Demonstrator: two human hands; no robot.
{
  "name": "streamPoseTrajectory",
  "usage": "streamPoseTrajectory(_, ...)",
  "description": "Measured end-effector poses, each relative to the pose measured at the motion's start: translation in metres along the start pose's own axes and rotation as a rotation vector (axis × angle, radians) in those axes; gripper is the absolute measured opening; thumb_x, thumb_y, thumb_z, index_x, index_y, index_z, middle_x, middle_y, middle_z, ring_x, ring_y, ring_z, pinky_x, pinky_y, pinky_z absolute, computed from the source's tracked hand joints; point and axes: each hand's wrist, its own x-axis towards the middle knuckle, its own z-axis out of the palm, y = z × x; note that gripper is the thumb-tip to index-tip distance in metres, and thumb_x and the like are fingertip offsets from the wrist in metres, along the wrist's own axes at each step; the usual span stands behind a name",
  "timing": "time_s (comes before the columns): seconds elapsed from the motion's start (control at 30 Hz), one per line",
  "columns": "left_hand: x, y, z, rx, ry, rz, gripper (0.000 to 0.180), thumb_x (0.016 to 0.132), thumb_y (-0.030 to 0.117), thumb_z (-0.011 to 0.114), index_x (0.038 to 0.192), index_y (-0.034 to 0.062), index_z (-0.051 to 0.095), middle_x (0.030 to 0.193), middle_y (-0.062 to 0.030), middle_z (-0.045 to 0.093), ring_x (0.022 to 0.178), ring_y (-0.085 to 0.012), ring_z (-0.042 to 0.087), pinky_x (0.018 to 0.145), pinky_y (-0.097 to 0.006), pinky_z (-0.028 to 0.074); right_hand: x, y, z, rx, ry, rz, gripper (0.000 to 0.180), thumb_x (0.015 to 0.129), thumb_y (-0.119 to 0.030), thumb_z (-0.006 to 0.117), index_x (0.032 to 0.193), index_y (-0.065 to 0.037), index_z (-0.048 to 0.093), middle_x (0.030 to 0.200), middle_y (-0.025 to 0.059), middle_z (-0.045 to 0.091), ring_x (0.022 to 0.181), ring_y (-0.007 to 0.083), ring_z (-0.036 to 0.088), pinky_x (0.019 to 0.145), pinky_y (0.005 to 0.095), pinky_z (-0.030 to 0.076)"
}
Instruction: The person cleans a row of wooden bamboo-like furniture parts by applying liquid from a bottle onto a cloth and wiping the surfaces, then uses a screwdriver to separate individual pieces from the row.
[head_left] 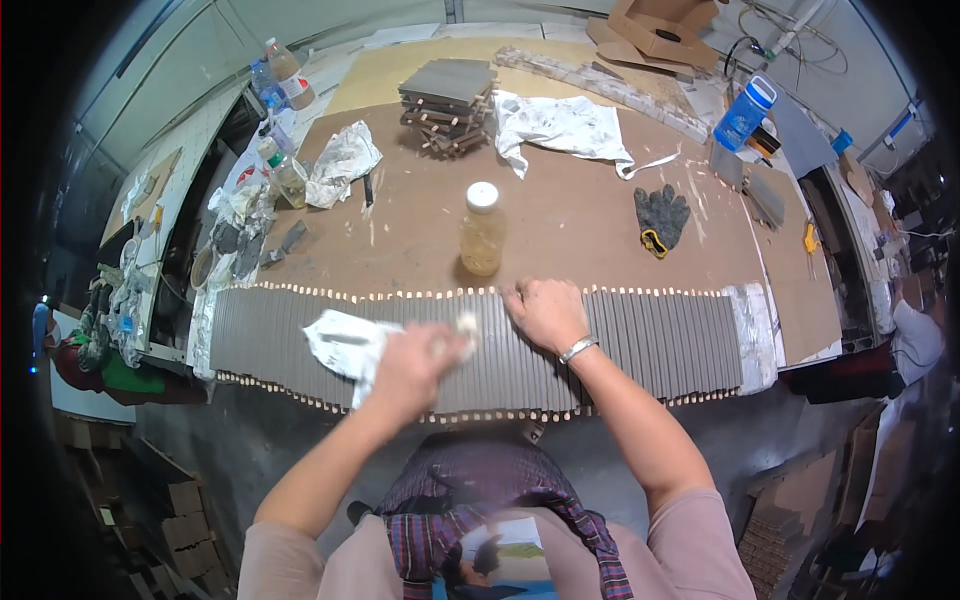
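A long row of grey strips (pixel 660 345) with pale wooden ends lies side by side across the near edge of the table. Over its left half, my left hand (pixel 412 365) is closed on a white cloth (pixel 345 342); the hand is smeared by motion, and a pale bit shows at its fingertips. My right hand (pixel 548 314), with a metal bracelet at the wrist, presses on the far edge of the row, its fingers curled over the strip ends. Just beyond the row stands a clear bottle (pixel 482 235) of yellowish liquid with a white cap.
A stack of grey pieces on wooden sticks (pixel 448 105) stands farther back, beside a stained white cloth (pixel 565 128). A grey glove (pixel 662 220) lies at right, a blue bottle (pixel 745 115) beyond it. At left are a crumpled rag (pixel 343 165) and several bottles.
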Motion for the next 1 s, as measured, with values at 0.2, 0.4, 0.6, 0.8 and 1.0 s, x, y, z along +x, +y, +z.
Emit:
streamPoseTrajectory(0.2, 0.014, 0.001, -0.005, -0.032, -0.025, 0.103, 0.039, 0.073, 0.003, 0.067, 0.11, 0.0134, 0.072, 0.097, -0.0123, 0.064, 0.081, -0.0322, 0.061, 0.068, -0.045, 0.047, 0.001, 0.006, -0.001, 0.012, -0.012, 0.037, 0.05, 0.099, -0.044, 0.048, 0.08, -0.004, 0.072, 0.075, 0.0197, 0.07, 0.074, 0.0369, 0.069, 0.072, 0.047, 0.054)
streamPoseTrajectory(0.4, 0.059, -0.04, 0.001, 0.132, -0.025, -0.155, 0.029, 0.081, 0.004, 0.061, 0.106, 0.0112, 0.073, 0.099, -0.0122, 0.062, 0.097, -0.0324, 0.058, 0.076, -0.045, 0.045, -0.001, -0.007, 0.002, 0.036, -0.013, -0.004, 0.051, 0.099, -0.045, 0.048, 0.078, -0.005, 0.072, 0.075, 0.0189, 0.07, 0.073, 0.0361, 0.069, 0.075, 0.0465, 0.053)
streamPoseTrajectory(0.6, 0.011, 0.031, 0.005, -0.187, -0.149, 0.196, 0.037, 0.076, 0.003, 0.067, 0.11, 0.0153, 0.073, 0.102, -0.0136, 0.067, 0.087, -0.032, 0.063, 0.073, -0.046, 0.048, 0.003, 0.008, 0.001, 0.074, -0.014, 0.056, 0.051, 0.099, -0.044, 0.046, 0.078, -0.005, 0.072, 0.074, 0.0207, 0.069, 0.076, 0.0388, 0.068, 0.08, 0.0489, 0.051)
streamPoseTrajectory(0.8, 0.075, -0.023, 0.001, 0.084, -0.021, 0.024, 0.031, 0.08, 0.003, 0.063, 0.109, 0.0096, 0.072, 0.09, -0.0137, 0.061, 0.084, -0.0349, 0.059, 0.07, -0.045, 0.045, 0.003, 0.004, 0.005, 0.067, 0.053, -0.001, 0.055, 0.099, -0.046, 0.048, 0.072, -0.005, 0.072, 0.07, 0.0191, 0.069, 0.071, 0.0367, 0.069, 0.074, 0.0475, 0.052)
streamPoseTrajectory(1.0, 0.023, 0.018, 0.004, -0.065, -0.007, -0.015, 0.044, 0.07, -0.003, 0.066, 0.11, 0.0119, 0.071, 0.097, -0.0099, 0.064, 0.092, -0.0317, 0.063, 0.082, -0.042, 0.048, 0.003, 0.005, -0.007, 0.11, -0.012, 0.079, 0.054, 0.098, -0.046, 0.049, 0.076, -0.003, 0.073, 0.074, 0.0204, 0.07, 0.075, 0.038, 0.069, 0.076, 0.0481, 0.052)
